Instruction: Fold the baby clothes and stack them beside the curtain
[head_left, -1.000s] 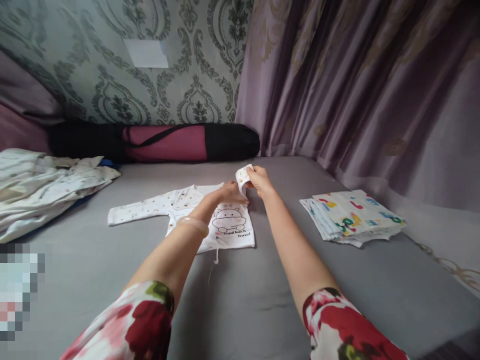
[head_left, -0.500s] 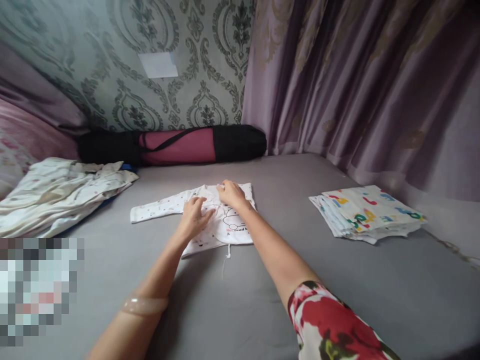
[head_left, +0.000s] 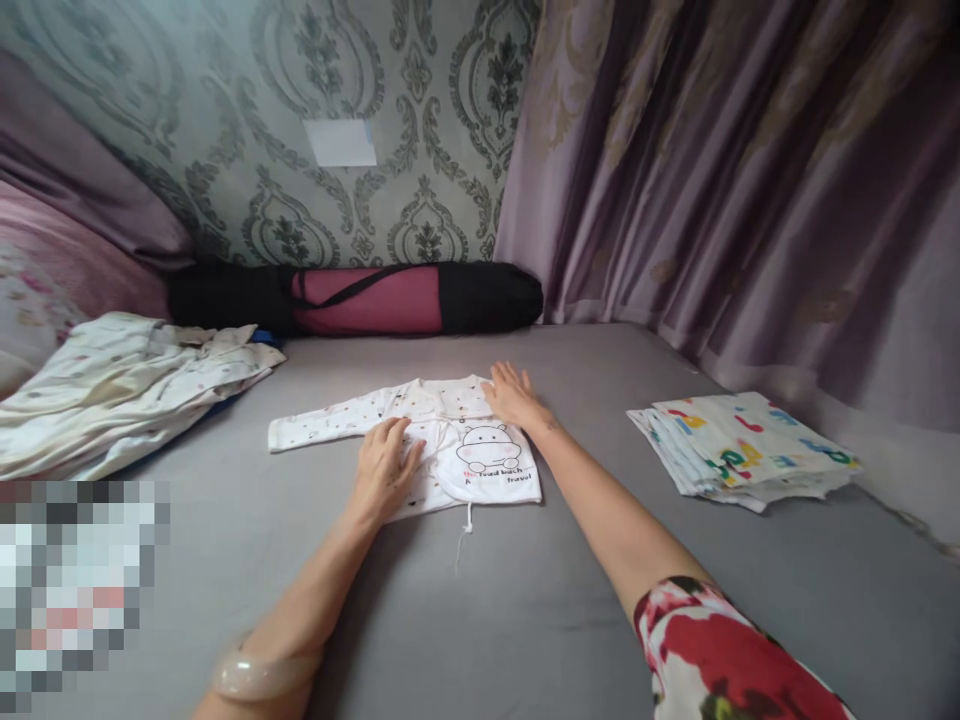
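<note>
A small white baby shirt (head_left: 491, 455) with a cartoon animal print lies on the grey sheet. One sleeve stretches out to the left, and a thin tie string hangs from its lower edge. My left hand (head_left: 386, 468) rests on the left part of the shirt, fingers apart and holding nothing. At the shirt's upper right, my right hand (head_left: 516, 395) lies flat with its fingers spread. The other sleeve does not show stretched out on the right.
Folded cloths with colourful prints (head_left: 757, 440) are stacked at the right. Crumpled pale cloth (head_left: 127, 375) lies at the left. A black and maroon long bag (head_left: 367, 300) lies along the wall, beside purple curtains (head_left: 637, 180).
My right hand has moved right across the shirt to its upper right edge and opened flat. More of the animal print shows. My left hand stays on the shirt's left part.
</note>
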